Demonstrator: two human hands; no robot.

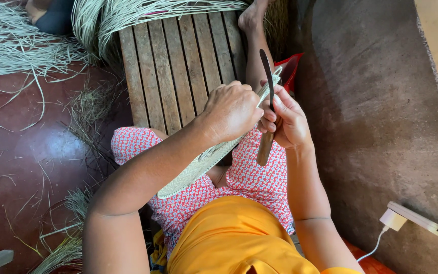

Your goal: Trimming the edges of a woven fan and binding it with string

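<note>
While our left hand (pixel 231 110) grips the woven strip (pixel 198 165), our right hand (pixel 287 122) clamps the knife (pixel 267 76). A slip could nick fingers.

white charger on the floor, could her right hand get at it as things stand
Probably not at once: the right hand is wrapped around a knife at the woven piece, and the white charger lies lower right beside her elbow, nothing between.

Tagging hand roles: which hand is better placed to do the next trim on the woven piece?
Right, probably. The right hand grips the knife by its wooden handle, blade at the woven piece edge. The left hand is closed over that piece, steadying it.
</note>
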